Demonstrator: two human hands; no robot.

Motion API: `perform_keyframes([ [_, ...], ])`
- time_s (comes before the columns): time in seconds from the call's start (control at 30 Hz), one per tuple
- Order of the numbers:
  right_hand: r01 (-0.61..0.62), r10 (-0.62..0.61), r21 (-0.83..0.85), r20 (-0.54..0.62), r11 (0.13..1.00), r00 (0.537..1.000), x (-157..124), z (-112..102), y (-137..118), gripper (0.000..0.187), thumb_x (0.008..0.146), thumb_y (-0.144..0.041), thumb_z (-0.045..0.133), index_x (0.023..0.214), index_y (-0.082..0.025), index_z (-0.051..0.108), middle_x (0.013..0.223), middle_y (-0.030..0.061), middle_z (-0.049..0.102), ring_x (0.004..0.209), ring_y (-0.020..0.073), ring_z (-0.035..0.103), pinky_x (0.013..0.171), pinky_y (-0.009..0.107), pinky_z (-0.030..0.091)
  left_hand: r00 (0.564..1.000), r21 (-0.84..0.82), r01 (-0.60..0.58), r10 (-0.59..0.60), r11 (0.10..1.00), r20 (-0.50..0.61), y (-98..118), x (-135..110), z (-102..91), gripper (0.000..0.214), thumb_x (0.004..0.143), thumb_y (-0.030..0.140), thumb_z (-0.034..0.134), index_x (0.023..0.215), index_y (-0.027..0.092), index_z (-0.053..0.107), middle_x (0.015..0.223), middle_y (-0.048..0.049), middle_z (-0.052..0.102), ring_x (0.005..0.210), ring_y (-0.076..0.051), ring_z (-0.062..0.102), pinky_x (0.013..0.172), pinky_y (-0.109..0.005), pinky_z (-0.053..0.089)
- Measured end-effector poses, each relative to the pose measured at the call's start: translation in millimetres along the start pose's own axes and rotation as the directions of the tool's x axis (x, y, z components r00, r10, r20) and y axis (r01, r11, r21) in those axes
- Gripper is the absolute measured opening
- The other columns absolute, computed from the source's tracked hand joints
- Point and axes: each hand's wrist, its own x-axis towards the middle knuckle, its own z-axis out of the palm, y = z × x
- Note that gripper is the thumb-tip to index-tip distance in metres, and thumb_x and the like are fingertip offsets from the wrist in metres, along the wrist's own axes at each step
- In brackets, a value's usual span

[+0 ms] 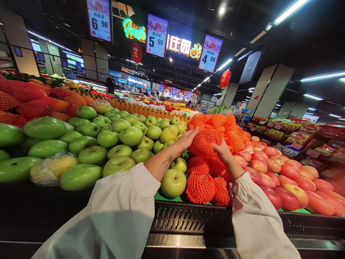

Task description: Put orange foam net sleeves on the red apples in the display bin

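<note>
Between my two hands is a round fruit in a red-orange foam net [205, 142], above a pile of the same netted fruit. My left hand [188, 139] is closed on its left side, partly hidden by my wrist. On the right side, my right hand [222, 150] grips it, thumb toward me. The net covers the fruit, so I cannot tell its kind. More netted fruit [201, 187] lies just below, at the front of the black display tray [185, 219]. Under my left forearm sits a green apple [173, 182].
Green apples [131, 135] are heaped on the left, with a plastic-wrapped yellow fruit [55, 168] at the front. Red-pink apples [289, 196] fill the right side. Price screens [156, 36] hang overhead. Packaged goods [302, 135] stand on shelves at far right.
</note>
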Motion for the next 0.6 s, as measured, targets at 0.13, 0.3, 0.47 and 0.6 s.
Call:
perform_keyframes([
  [0.13, -0.018, 0.021, 0.033, -0.078, 0.999, 0.997, 1.4, 2.6, -0.3, 0.032, 0.073, -0.052, 0.069, 0.087, -0.023, 0.066, 0.078, 0.0031, 0.068, 0.088, 0.0250, 0.066, 0.079, 0.036, 0.055, 0.983, -0.011, 0.117, -0.114, 0.993, 0.141, 5.0, -9.1, 1.5, 0.045, 0.075, 0.057, 0.078, 0.101, 0.021, 0.072, 0.099, -0.0097, 0.074, 0.093, -0.026, 0.068, 0.069, -0.031, 0.052],
  [0.3, -0.152, 0.154, 0.086, -0.020, 0.985, 0.988, 2.1, 0.5, 8.5, 0.044, 0.073, -0.061, 0.071, 0.096, -0.023, 0.067, 0.082, 0.0027, 0.071, 0.087, 0.0243, 0.068, 0.075, 0.035, 0.056, 0.988, 0.007, 0.089, -0.089, 0.996, 0.125, 10.6, -17.6, 8.7, 0.037, 0.065, 0.020, 0.087, 0.099, 0.017, 0.070, 0.096, -0.0090, 0.074, 0.082, -0.020, 0.068, 0.073, -0.030, 0.053],
  [0.47, -0.196, 0.213, 0.177, -0.079, 0.964, 0.974, 5.7, -3.8, 5.8, 0.045, 0.070, -0.064, 0.074, 0.082, -0.023, 0.060, 0.073, -0.0016, 0.063, 0.065, 0.0156, 0.060, 0.058, 0.027, 0.048, 0.997, 0.007, 0.068, -0.068, 0.998, -0.029, 8.2, -13.9, 9.7, 0.024, 0.074, 0.026, 0.079, 0.094, 0.017, 0.071, 0.091, -0.0082, 0.074, 0.078, -0.019, 0.065, 0.069, -0.029, 0.051],
  [0.6, -0.040, 0.063, 0.140, -0.169, 0.989, 0.984, 6.1, -3.1, -5.1, 0.039, 0.063, -0.048, 0.083, 0.073, -0.023, 0.056, 0.069, -0.0035, 0.056, 0.062, 0.0127, 0.051, 0.057, 0.026, 0.043, 0.997, 0.076, 0.058, -0.053, 0.995, -0.061, 7.6, -11.8, 6.4, 0.018, 0.076, 0.026, 0.074, 0.090, 0.016, 0.072, 0.088, -0.0068, 0.073, 0.075, -0.017, 0.062, 0.071, -0.028, 0.047],
])
